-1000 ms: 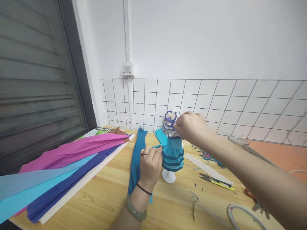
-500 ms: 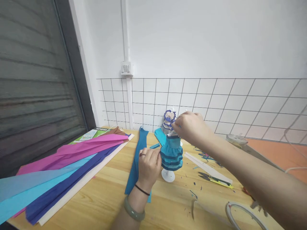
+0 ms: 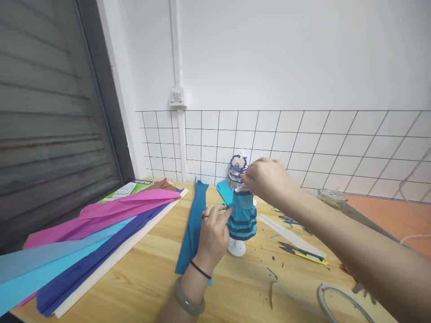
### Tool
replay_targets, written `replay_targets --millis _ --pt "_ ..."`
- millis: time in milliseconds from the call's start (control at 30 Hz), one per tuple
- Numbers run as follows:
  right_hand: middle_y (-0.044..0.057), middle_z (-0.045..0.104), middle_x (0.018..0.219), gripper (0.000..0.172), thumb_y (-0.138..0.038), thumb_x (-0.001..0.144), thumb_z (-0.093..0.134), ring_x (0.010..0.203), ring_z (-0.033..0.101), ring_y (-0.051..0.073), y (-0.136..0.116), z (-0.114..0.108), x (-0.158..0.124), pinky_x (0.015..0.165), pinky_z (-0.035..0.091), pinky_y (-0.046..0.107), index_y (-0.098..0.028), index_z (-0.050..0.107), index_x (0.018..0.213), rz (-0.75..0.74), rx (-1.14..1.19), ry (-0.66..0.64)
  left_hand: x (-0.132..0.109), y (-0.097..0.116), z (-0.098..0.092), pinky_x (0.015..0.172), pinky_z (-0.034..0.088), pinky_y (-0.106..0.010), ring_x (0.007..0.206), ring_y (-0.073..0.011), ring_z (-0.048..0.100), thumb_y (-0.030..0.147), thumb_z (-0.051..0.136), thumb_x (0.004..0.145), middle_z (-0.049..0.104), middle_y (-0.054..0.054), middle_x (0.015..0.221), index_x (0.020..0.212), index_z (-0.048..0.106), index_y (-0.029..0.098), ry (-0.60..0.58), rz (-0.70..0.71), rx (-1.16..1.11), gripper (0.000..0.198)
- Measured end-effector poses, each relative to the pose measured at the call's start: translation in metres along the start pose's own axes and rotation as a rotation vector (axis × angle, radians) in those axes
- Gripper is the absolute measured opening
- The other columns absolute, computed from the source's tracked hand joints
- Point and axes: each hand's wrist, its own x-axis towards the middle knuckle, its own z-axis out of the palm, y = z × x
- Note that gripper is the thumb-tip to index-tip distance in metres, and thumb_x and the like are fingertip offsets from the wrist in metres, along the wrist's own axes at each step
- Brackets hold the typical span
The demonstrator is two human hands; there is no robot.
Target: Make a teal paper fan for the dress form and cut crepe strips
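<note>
A small dress form (image 3: 236,247) on a round white base stands on the table, wearing a tiered teal crepe-paper dress (image 3: 243,217) with darker blue bands. My right hand (image 3: 266,177) reaches across from the right and pinches the form's top, hiding that part. At the dress's left side, near the waist, my left hand (image 3: 213,231) has its fingers drawn together on the ruffled skirt. Exactly what its fingertips grip is partly hidden. A long dark teal paper strip (image 3: 192,229) lies just left of that hand. Behind the form is a bright turquoise paper piece (image 3: 225,192).
Coloured crepe-paper sheets (image 3: 111,211) fan out at left. A second form with a white and purple dress (image 3: 238,163) stands behind. To the right lie a white strip (image 3: 292,235), yellow-handled snips (image 3: 305,254), paper scraps and a tape ring (image 3: 323,296).
My left hand has shifted slightly right and up along the dress, its fingertips now by the waist. The form's base has moved barely to the right. My right hand stays at the top.
</note>
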Motion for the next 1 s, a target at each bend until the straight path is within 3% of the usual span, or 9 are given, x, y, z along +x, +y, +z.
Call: replay_targets --millis 167,267,500,700,1000 --pt "0.01 0.065 0.067 0.038 -0.026 0.083 0.041 0.082 0.054 0.023 0.001 0.003 0.001 0.065 0.029 0.032 -0.016 0.056 0.049 -0.001 0.004 0.019 0.001 0.001 0.002 0.088 0.04 -0.041 0.104 -0.0226 0.047 -0.004 0.034 0.072 0.056 -0.01 0.107 0.12 0.049 0.019 0.039 -0.03 -0.026 0.056" --pt "0.01 0.064 0.066 0.039 -0.026 0.083 0.041 0.081 0.054 0.023 0.0 0.004 0.0 0.065 0.029 0.031 -0.016 0.057 0.049 -0.008 0.005 0.024 0.002 0.003 0.005 0.092 0.037 -0.043 0.109 -0.0233 0.044 -0.005 0.033 0.073 0.053 -0.011 0.113 0.124 0.046 0.02 0.004 0.002 -0.015 0.058" --pt "0.009 0.064 0.065 0.04 -0.026 0.084 0.039 0.08 0.053 0.022 0.001 0.004 -0.001 0.065 0.029 0.032 -0.017 0.056 0.049 -0.016 0.013 0.028 0.006 0.005 0.006 0.092 0.038 -0.042 0.11 -0.0229 0.043 -0.004 0.032 0.075 0.052 -0.012 0.113 0.119 0.052 0.02 -0.009 0.004 -0.039 0.053" --pt "0.009 0.064 0.065 0.042 -0.028 0.084 0.04 0.08 0.053 0.023 0.0 0.004 0.001 0.065 0.03 0.032 -0.018 0.058 0.048 -0.011 0.021 0.014 0.004 -0.001 0.002 0.092 0.04 -0.039 0.107 -0.019 0.048 -0.006 0.032 0.067 0.056 -0.007 0.11 0.113 0.05 0.021 0.096 -0.152 -0.228 0.056" --pt "0.008 0.067 0.071 0.038 -0.027 0.085 0.042 0.082 0.054 0.022 0.004 0.002 -0.004 0.062 0.032 0.03 -0.019 0.063 0.055 -0.02 0.042 -0.014 -0.008 -0.029 0.01 0.092 0.041 -0.04 0.106 -0.0206 0.05 -0.003 0.035 0.068 0.058 -0.008 0.106 0.107 0.051 0.02 0.181 -0.388 -0.057 0.048"
